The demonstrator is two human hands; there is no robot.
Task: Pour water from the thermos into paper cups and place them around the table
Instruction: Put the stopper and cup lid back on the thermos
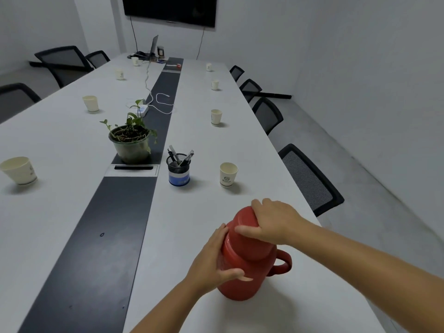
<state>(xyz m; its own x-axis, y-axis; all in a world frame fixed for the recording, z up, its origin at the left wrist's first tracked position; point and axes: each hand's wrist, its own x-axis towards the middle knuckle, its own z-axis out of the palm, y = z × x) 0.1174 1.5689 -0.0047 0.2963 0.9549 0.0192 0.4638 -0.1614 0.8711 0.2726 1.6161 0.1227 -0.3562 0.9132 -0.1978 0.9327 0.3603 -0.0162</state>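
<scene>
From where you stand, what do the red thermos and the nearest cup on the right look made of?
The thermos looks like smooth plastic, perhaps painted metal: even red with a soft sheen. The cup looks like matte paper: cream, thin-rimmed, with a printed logo.

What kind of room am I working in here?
Most likely an office meeting room: a long table lined with mesh chairs, a wall screen at the far end, and paper cups set along both sides.

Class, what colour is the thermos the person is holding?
Red, thermos, seen clearly in the head view.
</scene>
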